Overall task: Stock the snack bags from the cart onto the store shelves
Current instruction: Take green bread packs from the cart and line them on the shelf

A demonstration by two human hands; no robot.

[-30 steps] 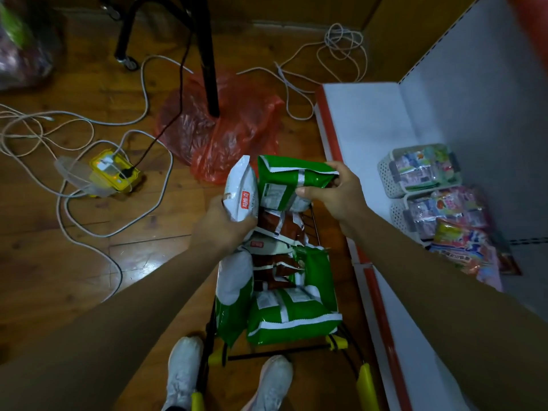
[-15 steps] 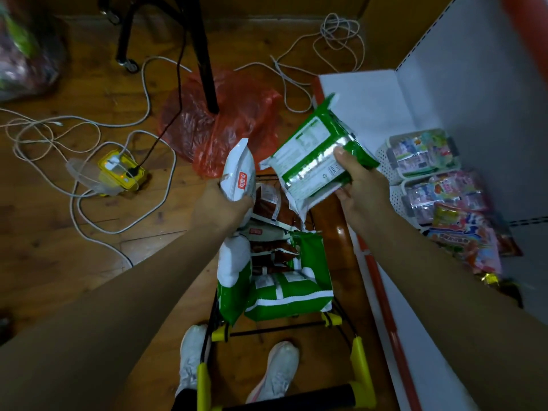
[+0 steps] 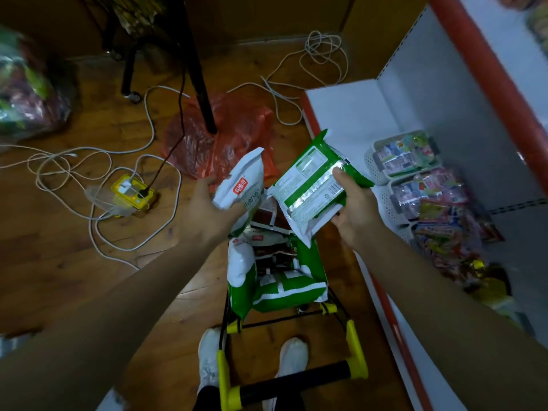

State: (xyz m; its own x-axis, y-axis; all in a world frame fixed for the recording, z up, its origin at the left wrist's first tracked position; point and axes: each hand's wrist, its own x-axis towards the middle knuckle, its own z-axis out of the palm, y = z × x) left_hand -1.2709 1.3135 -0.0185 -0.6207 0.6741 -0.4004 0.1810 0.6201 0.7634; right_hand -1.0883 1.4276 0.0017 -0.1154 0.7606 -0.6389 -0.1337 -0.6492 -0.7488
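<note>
My left hand (image 3: 212,210) grips a white snack bag with a red label (image 3: 241,183), held upright above the cart. A green and white snack bag (image 3: 311,185) is in my right hand (image 3: 354,209), back side up and tilted toward the shelf. Below both hands the black and yellow cart (image 3: 354,341) holds several more green, white and brown snack bags (image 3: 281,280). The white bottom shelf (image 3: 347,114) with a red front edge lies to the right.
White baskets of small packets (image 3: 403,157) and a heap of colourful snacks (image 3: 450,232) sit on the shelf's right part. On the wooden floor lie white cables (image 3: 148,137), a yellow power strip (image 3: 132,192), a red plastic bag (image 3: 234,132) and a black stand leg (image 3: 201,84). My shoes (image 3: 292,354) are behind the cart.
Both hands lifted their bags out of the cart. The right hand swung the green bag up and toward the shelf; the left raised the white bag slightly.
</note>
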